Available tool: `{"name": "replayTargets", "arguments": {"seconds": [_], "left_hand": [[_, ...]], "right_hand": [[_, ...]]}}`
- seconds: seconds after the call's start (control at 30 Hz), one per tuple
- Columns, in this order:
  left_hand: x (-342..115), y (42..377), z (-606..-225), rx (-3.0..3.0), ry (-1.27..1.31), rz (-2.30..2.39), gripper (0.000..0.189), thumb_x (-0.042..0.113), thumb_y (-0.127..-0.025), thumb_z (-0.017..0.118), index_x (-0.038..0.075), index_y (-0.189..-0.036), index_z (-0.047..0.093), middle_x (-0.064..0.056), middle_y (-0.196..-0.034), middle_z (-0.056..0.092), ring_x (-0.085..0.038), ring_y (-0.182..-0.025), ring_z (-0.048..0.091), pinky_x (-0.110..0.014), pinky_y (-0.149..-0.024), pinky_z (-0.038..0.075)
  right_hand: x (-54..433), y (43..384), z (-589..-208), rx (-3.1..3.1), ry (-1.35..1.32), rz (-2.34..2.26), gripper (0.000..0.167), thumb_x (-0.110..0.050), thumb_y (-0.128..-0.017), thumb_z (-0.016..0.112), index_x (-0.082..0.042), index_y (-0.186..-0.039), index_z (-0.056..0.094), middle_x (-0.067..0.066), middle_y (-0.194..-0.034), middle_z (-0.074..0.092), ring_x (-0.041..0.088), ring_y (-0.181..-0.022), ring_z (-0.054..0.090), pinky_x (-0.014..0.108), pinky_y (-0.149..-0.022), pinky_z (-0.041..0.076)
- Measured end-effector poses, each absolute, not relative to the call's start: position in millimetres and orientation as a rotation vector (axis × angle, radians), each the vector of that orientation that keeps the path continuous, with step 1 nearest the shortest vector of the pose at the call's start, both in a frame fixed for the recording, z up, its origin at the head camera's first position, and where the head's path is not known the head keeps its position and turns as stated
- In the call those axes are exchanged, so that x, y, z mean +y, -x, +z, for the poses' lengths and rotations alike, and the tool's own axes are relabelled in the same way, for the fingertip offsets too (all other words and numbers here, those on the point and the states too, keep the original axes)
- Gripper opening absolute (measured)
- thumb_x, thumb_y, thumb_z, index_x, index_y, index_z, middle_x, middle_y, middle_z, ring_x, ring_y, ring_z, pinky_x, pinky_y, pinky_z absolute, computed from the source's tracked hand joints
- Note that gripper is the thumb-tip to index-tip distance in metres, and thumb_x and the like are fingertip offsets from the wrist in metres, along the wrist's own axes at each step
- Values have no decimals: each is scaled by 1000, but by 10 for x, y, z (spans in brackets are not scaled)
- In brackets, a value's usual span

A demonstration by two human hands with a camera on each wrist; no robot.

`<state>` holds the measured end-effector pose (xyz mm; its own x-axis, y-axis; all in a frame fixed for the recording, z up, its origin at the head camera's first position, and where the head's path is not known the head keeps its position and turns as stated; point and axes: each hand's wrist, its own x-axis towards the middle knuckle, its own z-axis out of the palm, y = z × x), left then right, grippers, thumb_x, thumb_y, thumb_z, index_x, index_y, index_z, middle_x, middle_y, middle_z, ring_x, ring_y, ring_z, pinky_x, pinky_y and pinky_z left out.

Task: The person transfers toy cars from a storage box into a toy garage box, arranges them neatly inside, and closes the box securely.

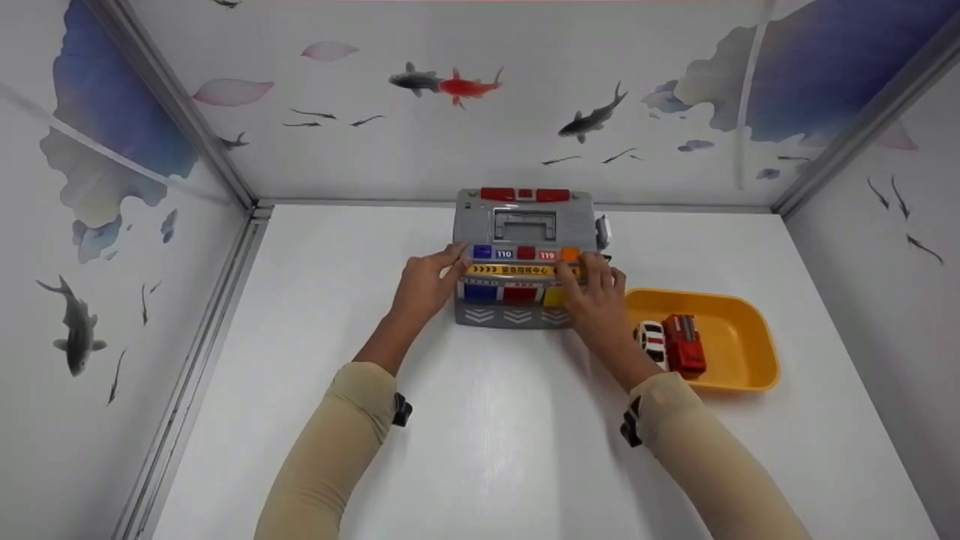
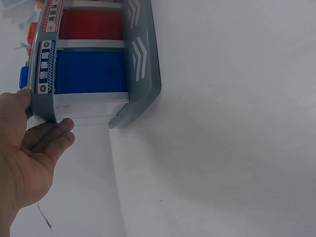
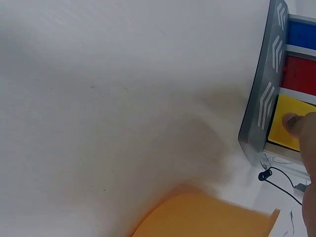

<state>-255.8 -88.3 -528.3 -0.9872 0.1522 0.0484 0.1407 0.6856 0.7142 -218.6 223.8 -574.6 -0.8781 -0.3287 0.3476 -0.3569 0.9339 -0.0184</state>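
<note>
A grey toy garage (image 1: 474, 225) stands against the back wall, with a carry handle (image 1: 525, 213) and coloured buttons on top. Blue (image 2: 91, 71), red (image 2: 91, 24) and yellow doors (image 3: 286, 106) line its front. My left hand (image 1: 424, 281) holds the garage's upper left corner, thumb above and fingers around the side edge. At the upper right front, my right hand (image 1: 600, 300) grips the ledge. Its thumb (image 3: 294, 123) presses the yellow door in the right wrist view, where the other fingers are out of sight.
To the right lies a yellow tray (image 1: 754, 341) holding a white toy car (image 1: 651, 339) and a red toy fire truck (image 1: 684, 345). A dark cord (image 3: 282, 174) hangs at the garage's right side. Fish-patterned walls enclose the white table (image 1: 480, 450).
</note>
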Motion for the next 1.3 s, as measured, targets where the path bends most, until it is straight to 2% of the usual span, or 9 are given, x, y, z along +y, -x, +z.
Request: {"name": "replayTargets", "arguments": {"seconds": [0.23,0.4,1.07,1.3], "left_hand": [[-887,2566,-5295,2896,-270,1195,55,51,-114,58,20,-159,60,-7,-158,61,-27,-152,59,-45,-127,46],[-886,2567,-5301,2898,-266,1188,54,52,-114,57,21,-159,59,-6,-158,61,-26,-152,58,-45,-127,46],[-875,2556,-5279,2885,-233,1184,52,50,-114,58,24,-159,59,-3,-160,59,-25,-152,58,-45,-128,45],[-879,2557,-5275,2871,-224,1196,55,52,-114,59,20,-158,60,-6,-160,58,-27,-152,58,-45,-127,46]], "right_hand": [[2234,2195,-5768,-2671,-520,61,83,-17,-96,89,-17,-160,36,28,-159,34,49,-150,38,63,-113,45],[2236,2199,-5770,-2664,-523,44,86,-22,-95,91,-18,-161,35,28,-159,33,48,-149,38,62,-112,44],[2207,2220,-5837,-2622,-507,79,84,-18,-97,89,-17,-160,34,27,-158,31,48,-147,35,59,-114,43],[2186,2230,-5855,-2609,-470,43,81,-21,-98,88,-19,-158,34,24,-154,32,45,-144,38,55,-115,45]]}}
